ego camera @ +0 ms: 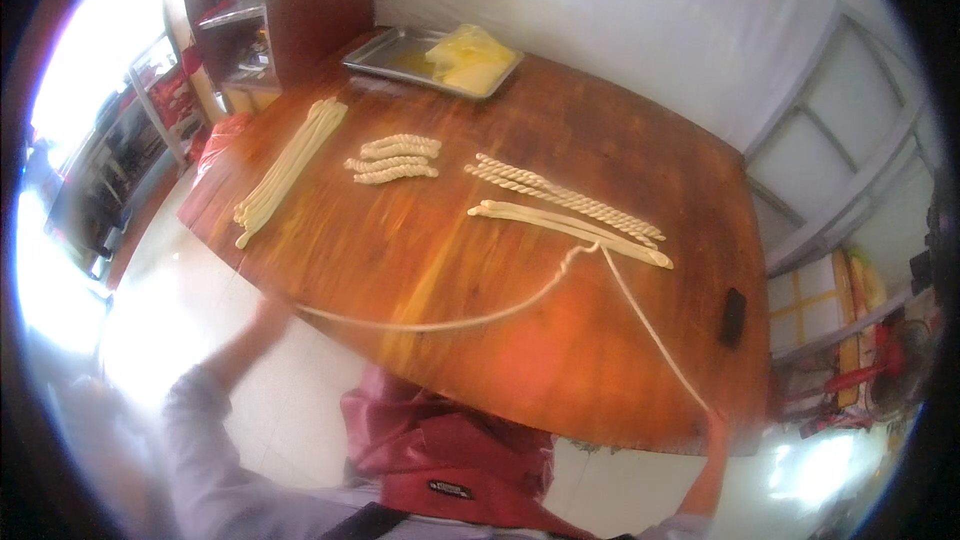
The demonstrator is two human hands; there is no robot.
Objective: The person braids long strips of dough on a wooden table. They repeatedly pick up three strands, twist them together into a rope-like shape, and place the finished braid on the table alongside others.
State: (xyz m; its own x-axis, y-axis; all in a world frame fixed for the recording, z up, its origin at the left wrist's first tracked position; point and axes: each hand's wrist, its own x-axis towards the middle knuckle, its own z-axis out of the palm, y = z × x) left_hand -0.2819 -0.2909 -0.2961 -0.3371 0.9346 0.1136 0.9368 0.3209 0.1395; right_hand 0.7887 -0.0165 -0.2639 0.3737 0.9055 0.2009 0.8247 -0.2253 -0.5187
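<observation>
A long, thin dough rope (450, 327) stretches across the near part of the wooden table, between my two hands. My left hand (274, 313), blurred, grips one end at the table's left front edge. At the right front edge my right hand (718, 420) pinches the other end. The rope sags in a curve on the left, runs straight on the right, and comes to a kinked, partly twisted peak near the middle. Just behind that peak lie plain dough strips (570, 231), and beyond them longer twisted dough ropes (562, 195).
Short dough twists (394, 159) lie mid-table, left of which is a bundle of plain dough strands (289, 172). A metal tray (382, 52) at the back holds a yellowish mass (472, 64) under plastic film. A black object (732, 317) rests near the right edge.
</observation>
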